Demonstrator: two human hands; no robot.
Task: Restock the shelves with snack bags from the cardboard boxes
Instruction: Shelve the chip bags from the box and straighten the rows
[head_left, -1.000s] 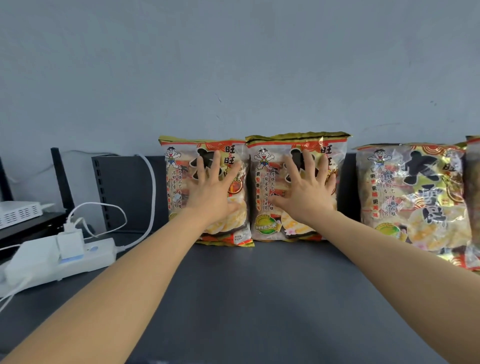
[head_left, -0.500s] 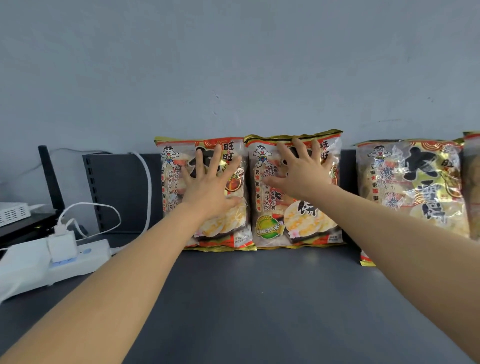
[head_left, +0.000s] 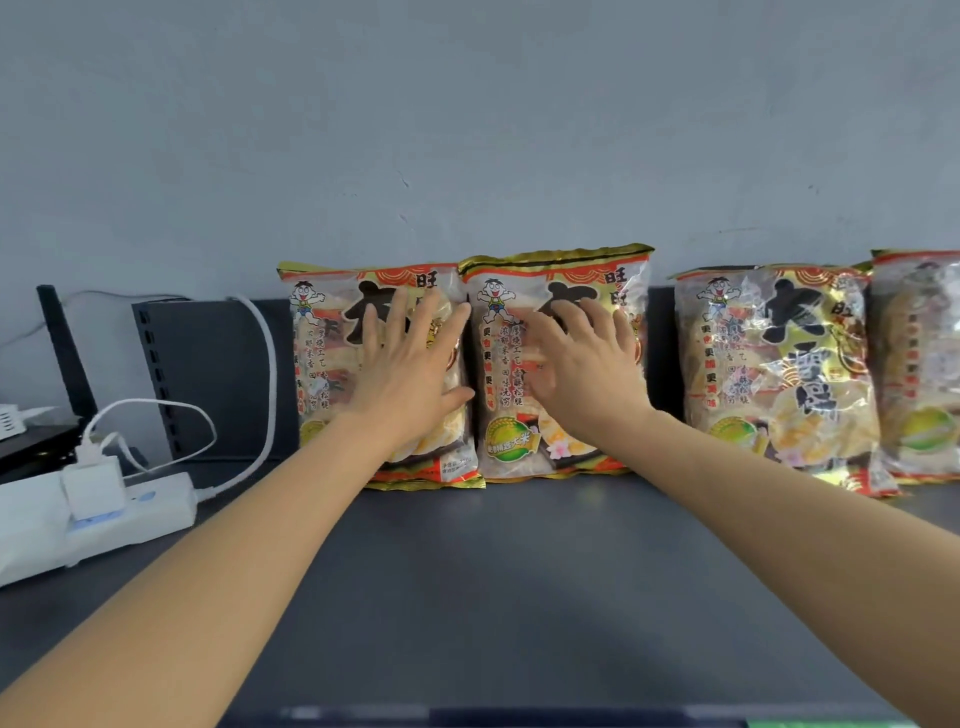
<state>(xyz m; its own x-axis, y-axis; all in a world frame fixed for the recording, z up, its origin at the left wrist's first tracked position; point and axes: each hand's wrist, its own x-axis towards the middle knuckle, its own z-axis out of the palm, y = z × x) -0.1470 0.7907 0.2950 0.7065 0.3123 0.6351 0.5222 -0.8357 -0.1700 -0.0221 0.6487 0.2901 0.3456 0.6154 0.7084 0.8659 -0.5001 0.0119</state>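
Several rice-cracker snack bags stand upright in a row at the back of the dark shelf (head_left: 493, 571), leaning on the grey wall. My left hand (head_left: 408, 371) lies flat, fingers spread, against the front of the leftmost bag (head_left: 322, 364). My right hand (head_left: 584, 371) presses flat on the bag beside it (head_left: 511, 436), fingers spread. Neither hand grips anything. A third bag (head_left: 779, 374) stands apart to the right, and a fourth (head_left: 919, 364) is cut off by the frame's right edge. No cardboard box is in view.
A white power strip (head_left: 104, 514) with a plugged-in charger (head_left: 93, 486) and looping white cables lies at the shelf's left end. A dark perforated upright (head_left: 161, 379) stands behind it. A narrow gap separates the second and third bags.
My right hand has slid down from the second bag's top edge to its middle. My left hand stays pressed on the leftmost bag. Both bags stand a little more upright.
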